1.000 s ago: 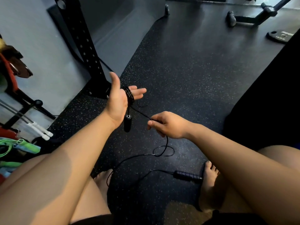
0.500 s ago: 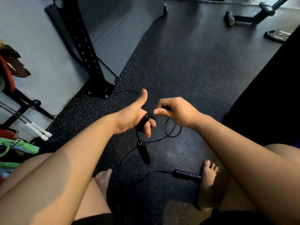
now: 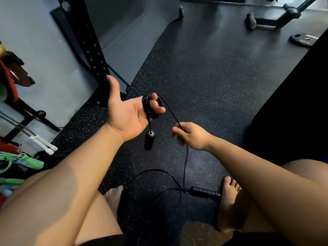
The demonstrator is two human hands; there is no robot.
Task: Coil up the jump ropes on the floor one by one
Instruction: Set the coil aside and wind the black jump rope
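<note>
Right hand (image 3: 192, 135) lower, over speckled floor (image 3: 213, 77)

A single wide-angle camera sits on the person's head, facing forward and steeply down, close above the left hand (image 3: 126, 114) and right hand (image 3: 192, 136); beyond the fingers (image 3: 158, 108) the speckled floor (image 3: 218, 77) runs to the upper edge.

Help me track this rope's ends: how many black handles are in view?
2. One handle hangs below the left hand, under the coil; the other handle lies on the floor beside the right foot. None appears hidden.
</note>
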